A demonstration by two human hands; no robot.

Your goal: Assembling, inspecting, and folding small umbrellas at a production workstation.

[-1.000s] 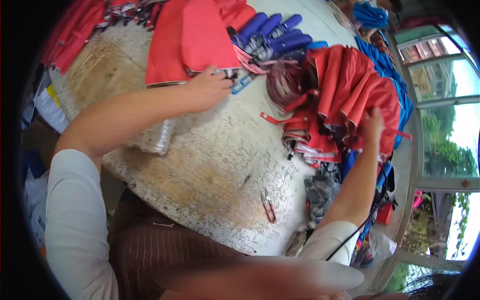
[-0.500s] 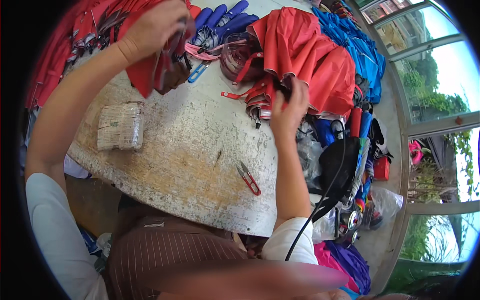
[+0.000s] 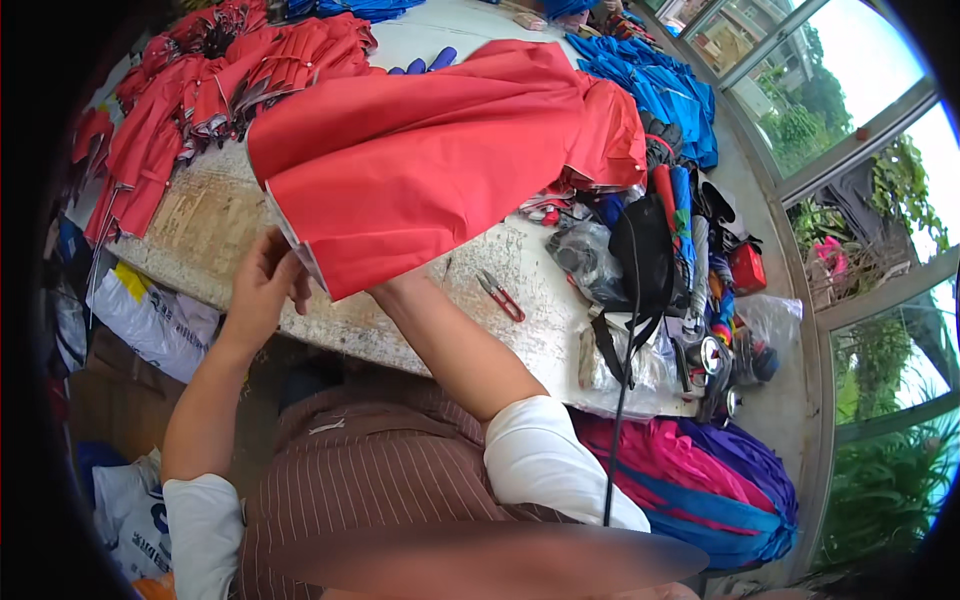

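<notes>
A red umbrella [image 3: 400,180] with a pale underside is spread sideways across the table, its loose hem toward me on the left. At that hem is my left hand [image 3: 265,285], its fingers curled in against the cloth edge. My right forearm [image 3: 455,345] reaches up under the cloth, which hides the fingers of my right hand; what they hold cannot be seen. Red-handled thread snips [image 3: 500,296] lie on the worn table [image 3: 350,335], to the right of my right forearm.
Red umbrellas [image 3: 200,110] are heaped at the far left, blue ones [image 3: 655,90] at the far right. Beside the windows are a black bag [image 3: 643,255], clear plastic bags [image 3: 592,262] and small goods. A black cord [image 3: 622,430] hangs in front. Pink, purple and blue fabric [image 3: 690,475] bulges below the table's right.
My left hand has come down from the far left to the cloth hem. My right hand has moved left beneath the red umbrella, which now stretches over the table. The view has shifted.
</notes>
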